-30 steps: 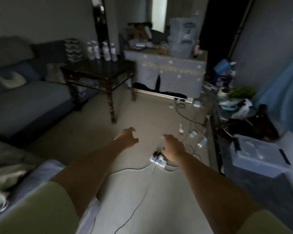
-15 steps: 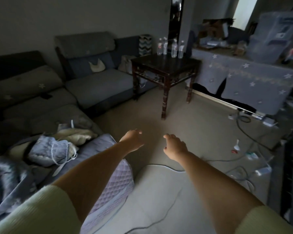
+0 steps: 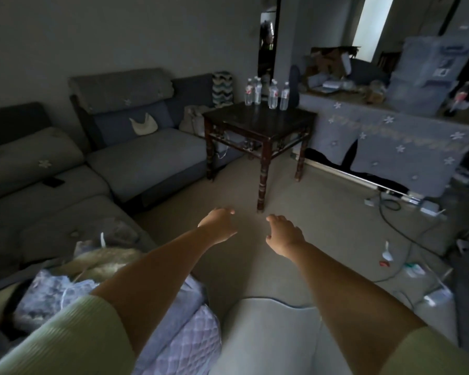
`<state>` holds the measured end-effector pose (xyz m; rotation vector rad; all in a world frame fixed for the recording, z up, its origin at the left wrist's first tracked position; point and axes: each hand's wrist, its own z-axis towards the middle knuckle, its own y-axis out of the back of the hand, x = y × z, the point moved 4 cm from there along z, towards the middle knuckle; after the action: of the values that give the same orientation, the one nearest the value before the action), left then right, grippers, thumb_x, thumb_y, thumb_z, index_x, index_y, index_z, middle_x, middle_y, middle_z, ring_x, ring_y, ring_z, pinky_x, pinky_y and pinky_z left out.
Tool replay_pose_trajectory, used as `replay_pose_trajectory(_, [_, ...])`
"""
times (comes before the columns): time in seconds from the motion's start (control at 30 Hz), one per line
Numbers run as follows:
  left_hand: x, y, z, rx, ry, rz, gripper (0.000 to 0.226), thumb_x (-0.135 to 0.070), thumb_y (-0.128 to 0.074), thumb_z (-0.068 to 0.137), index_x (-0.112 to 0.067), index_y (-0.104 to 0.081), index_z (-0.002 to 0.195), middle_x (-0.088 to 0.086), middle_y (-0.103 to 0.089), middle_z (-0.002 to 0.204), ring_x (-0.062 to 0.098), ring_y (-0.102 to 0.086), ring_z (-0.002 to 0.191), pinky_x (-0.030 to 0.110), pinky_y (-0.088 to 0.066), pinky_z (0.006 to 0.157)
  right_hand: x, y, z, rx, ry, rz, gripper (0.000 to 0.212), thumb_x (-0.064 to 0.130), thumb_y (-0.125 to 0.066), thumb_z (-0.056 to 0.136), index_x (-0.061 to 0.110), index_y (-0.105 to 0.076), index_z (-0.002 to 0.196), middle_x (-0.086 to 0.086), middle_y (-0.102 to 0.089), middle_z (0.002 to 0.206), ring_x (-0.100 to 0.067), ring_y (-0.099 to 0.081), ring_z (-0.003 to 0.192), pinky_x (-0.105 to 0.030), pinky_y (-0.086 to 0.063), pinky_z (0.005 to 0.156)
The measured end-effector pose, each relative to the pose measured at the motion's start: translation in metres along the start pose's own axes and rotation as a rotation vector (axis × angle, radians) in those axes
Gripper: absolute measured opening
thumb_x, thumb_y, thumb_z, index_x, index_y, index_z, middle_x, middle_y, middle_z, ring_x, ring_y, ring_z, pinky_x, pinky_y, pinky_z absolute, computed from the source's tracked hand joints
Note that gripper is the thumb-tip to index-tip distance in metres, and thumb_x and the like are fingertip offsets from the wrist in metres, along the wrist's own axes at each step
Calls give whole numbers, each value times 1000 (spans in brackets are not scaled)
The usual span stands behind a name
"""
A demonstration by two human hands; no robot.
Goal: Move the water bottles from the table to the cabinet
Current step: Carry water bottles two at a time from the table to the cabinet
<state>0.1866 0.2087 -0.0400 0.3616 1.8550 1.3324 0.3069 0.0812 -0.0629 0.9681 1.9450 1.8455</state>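
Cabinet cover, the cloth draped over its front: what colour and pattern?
Grey-blue cloth scattered with small white flowers, plus a pale trim band near the top. Head view, only one available.

Both arms stretched forward, bare forearms, pale green sleeves at the upper arms. Left arm enters from 7 o'clock, right arm from 5 o'clock, converging toward frame centre. Left hand (image 3: 219, 223) palm down, fingers loosely curled, tips pointing toward 1 o'clock, holding nothing. Right hand (image 3: 283, 231) also palm down, fingers loosely bent, thumb side toward the left hand, holding nothing. Hands sit side by side, near each other but apart, right one slightly lower in frame. Wrists roughly straight.
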Motion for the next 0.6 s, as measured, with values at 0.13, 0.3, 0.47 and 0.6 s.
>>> replay_pose_trajectory(0.13, [1,15,47,3,-26,-15,54,-21,-59,85,-20,-46,137,10,-49,137,25,-53,119,29,-48,88,4,11,40,-1,-6,-37,51,22,-48,96,21,-31,144,-7,-42,142,-27,-44,129,-44,-36,106])
replay_pose_trajectory(0.3, [2,20,115,2,-27,-39,53,-23,-58,85,-21,-47,136,9,-51,135,25,-56,113,28,-48,80,4,22,107,-6,0,-55,51,23,-49,95,21,-32,143,-6,-44,141,-27,-45,129,-45,-37,107])
replay_pose_trajectory(0.47, [7,26,195,-9,-1,-21,53,-26,-58,85,-19,-48,136,10,-53,135,25,-56,116,30,-49,89,-3,32,195,15,36,-24,55,23,-52,94,22,-31,145,-5,-42,142,-26,-44,131,-46,-36,108])
replay_pose_trajectory(0.6, [9,42,266,-34,47,-14,53,-28,-59,86,-19,-49,137,10,-52,137,24,-56,119,28,-47,90,-11,49,267,23,87,-11,57,25,-54,93,22,-32,145,-5,-45,139,-26,-47,128,-41,-41,102])
